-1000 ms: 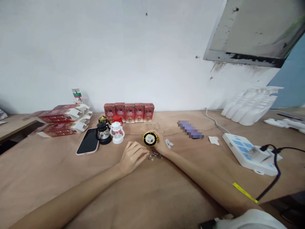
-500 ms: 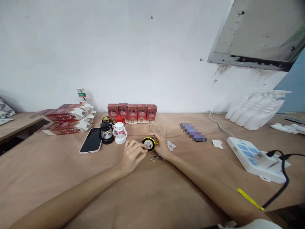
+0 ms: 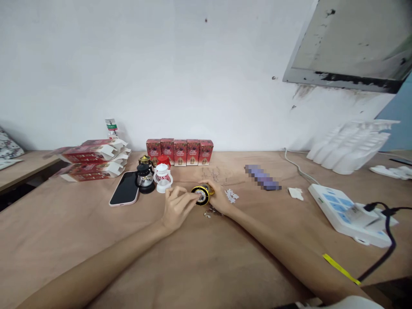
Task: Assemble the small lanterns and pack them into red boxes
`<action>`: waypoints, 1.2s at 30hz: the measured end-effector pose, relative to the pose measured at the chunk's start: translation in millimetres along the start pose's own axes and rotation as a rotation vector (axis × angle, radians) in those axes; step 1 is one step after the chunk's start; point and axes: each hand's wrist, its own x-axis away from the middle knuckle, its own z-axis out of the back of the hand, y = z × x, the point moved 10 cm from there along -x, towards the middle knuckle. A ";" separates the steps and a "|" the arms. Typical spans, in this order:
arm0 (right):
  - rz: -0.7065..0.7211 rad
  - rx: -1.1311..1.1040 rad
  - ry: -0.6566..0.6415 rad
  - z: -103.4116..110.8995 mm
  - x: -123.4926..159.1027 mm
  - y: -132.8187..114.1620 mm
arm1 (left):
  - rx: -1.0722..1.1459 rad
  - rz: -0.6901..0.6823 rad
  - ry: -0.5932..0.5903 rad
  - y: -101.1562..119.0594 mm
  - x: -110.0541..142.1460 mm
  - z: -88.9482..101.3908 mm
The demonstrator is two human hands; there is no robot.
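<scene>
A gold lantern is held tilted just above the middle of the surface, its round black base turned toward the camera. Its body is gripped by the fingers of the right hand, which are closed around it. The fingers of the left hand are bent, with the fingertips brought to the base; whether they are pinched together on something small cannot be told.

Small silvery pieces are scattered near the lantern, on the side toward the camera. Small white pieces are seen beside the right hand, and thin wire pieces are spread beyond it.

To the left, a white lantern, a black lantern, a red lantern and a black-and-gold lantern are grouped upright, beside a phone laid flat. Five red boxes are lined up near the wall, and a pile of empty cartons is stacked farther left. At the right, a blurred purple item and a white power strip with plugs inserted are seen.
</scene>
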 end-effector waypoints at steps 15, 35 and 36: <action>-0.086 -0.177 0.066 3.4 -2.4 13.4 | -0.006 -0.113 -0.101 5.1 3.7 -9.0; -0.129 -0.212 0.114 8.0 -2.9 19.5 | -0.007 -0.136 -0.643 13.1 23.0 -76.1; -0.127 -0.209 0.113 8.1 -2.9 19.3 | -0.017 -0.155 -0.616 14.7 22.2 -73.5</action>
